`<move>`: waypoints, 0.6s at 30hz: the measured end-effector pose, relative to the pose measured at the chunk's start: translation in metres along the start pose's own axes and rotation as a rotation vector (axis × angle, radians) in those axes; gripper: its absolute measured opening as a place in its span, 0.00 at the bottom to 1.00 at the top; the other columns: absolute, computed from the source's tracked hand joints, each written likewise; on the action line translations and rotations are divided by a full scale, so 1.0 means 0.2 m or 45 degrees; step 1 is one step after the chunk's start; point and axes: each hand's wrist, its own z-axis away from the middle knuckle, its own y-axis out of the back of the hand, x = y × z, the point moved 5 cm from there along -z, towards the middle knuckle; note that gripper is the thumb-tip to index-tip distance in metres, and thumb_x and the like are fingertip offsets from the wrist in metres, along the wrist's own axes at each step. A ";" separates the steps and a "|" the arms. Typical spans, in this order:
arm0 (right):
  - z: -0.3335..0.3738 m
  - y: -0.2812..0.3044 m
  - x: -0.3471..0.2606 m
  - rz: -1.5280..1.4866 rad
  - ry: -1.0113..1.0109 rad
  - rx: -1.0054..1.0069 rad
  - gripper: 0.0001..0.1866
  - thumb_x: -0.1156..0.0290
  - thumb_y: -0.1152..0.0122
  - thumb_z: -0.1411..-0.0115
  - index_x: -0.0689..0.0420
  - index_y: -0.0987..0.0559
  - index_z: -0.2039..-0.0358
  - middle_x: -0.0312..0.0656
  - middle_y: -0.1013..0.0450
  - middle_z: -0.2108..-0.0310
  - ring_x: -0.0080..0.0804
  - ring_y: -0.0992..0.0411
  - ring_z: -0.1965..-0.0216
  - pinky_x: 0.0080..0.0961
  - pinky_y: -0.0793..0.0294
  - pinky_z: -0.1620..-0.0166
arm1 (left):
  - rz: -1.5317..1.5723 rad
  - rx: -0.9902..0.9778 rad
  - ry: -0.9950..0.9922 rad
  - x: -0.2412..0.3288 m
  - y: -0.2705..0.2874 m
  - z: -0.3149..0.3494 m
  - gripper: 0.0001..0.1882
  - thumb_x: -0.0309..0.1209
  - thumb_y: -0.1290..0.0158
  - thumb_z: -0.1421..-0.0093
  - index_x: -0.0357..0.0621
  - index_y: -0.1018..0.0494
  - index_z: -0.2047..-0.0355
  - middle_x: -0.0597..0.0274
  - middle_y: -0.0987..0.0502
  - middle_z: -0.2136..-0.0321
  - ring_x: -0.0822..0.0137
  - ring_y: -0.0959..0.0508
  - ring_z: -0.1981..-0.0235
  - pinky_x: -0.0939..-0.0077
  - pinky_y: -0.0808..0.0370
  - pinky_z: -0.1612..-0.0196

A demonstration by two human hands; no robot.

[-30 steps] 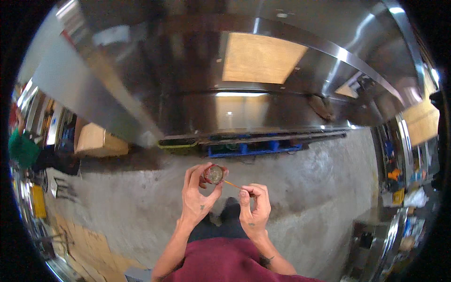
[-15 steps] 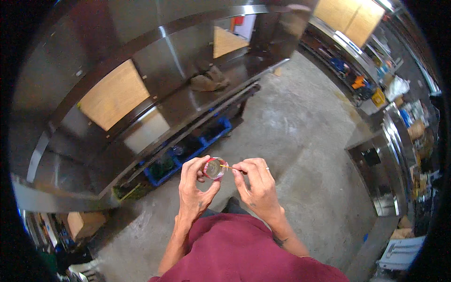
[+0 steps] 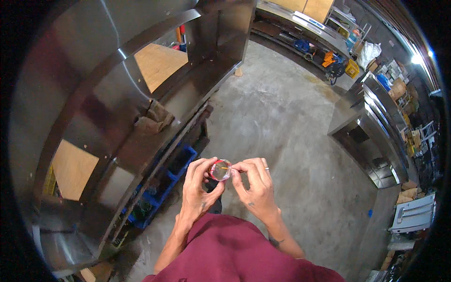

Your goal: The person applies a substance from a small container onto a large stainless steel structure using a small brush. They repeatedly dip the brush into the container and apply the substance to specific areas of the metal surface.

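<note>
Looks like the person's head has swung further round since half a second back: the big stainless steel structure (image 3: pixel 117 94) now fills the whole left side, and way more of the concrete floor (image 3: pixel 291 122) shows, running off to the far wall. Both hands have stayed together in front of the chest the whole time, same pinch as before.

So, the left hand (image 3: pixel 197 188) is curled around a small round container (image 3: pixel 219 170), red on the side with a shiny clear-looking top. Fingers wrap it from the left and underneath, thumb up near the rim. It sits right between the two hands, held up in the air over the floor, just in front of the dark red shirt (image 3: pixel 235 254).

Right hand (image 3: pixel 256 185) is closed into a pinch, thumb and forefinger holding a thin little stick (image 3: pixel 227 167) whose tip reaches onto the top of the container. Can't tell what the stick is, too small. A ring shows on one finger of that hand.

Around them: blue crates (image 3: pixel 176 169) tucked under the steel structure, a crumpled brownish rag (image 3: pixel 152 120) lying on its ledge, a steel bench (image 3: pixel 371 141) off to the right, and cluttered shelves (image 3: pixel 399 89) along the back.
</note>
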 end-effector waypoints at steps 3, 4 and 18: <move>-0.26 0.01 0.24 0.008 -0.029 0.075 0.09 0.81 0.26 0.34 0.60 0.18 0.57 0.43 0.21 0.59 0.39 0.25 0.59 0.35 0.23 0.57 | 0.026 -0.009 -0.012 -0.11 -0.13 -0.35 0.36 0.22 0.26 0.44 0.46 0.22 0.35 0.55 0.22 0.42 0.64 0.20 0.55 0.71 0.19 0.55; -0.34 -0.01 0.33 0.001 -0.042 0.088 0.08 0.81 0.27 0.34 0.60 0.18 0.57 0.43 0.21 0.59 0.38 0.25 0.59 0.34 0.23 0.57 | 0.017 -0.007 -0.026 -0.14 -0.17 -0.47 0.36 0.22 0.26 0.44 0.45 0.22 0.35 0.55 0.21 0.43 0.65 0.20 0.56 0.72 0.19 0.55; -1.65 0.04 1.25 -0.361 -0.158 0.506 0.04 0.80 0.35 0.26 0.61 0.23 0.55 0.42 0.26 0.56 0.26 0.25 0.62 0.26 0.23 0.60 | -0.036 0.013 -0.054 -0.22 -0.50 -2.00 0.35 0.27 0.24 0.42 0.45 0.23 0.34 0.56 0.22 0.46 0.63 0.19 0.57 0.68 0.19 0.57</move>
